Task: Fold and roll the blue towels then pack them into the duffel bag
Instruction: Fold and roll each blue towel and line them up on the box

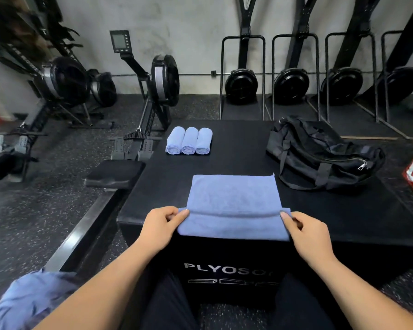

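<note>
While left hand (162, 225) and right hand (308, 231) each pinch one end of its turned-over near edge, blue towel (231, 198) lies on plyo box (248, 144) | advise: roll away evenly, ends flush, core tight | rolled towels (188, 140) far left, duffel bag (320, 153) far right

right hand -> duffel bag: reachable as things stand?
Probably yes. The bag lies on the box, ahead and to the right of the right hand, with only bare box top between them. But that hand is pinching one end of the towel, so it must let go first.
</note>
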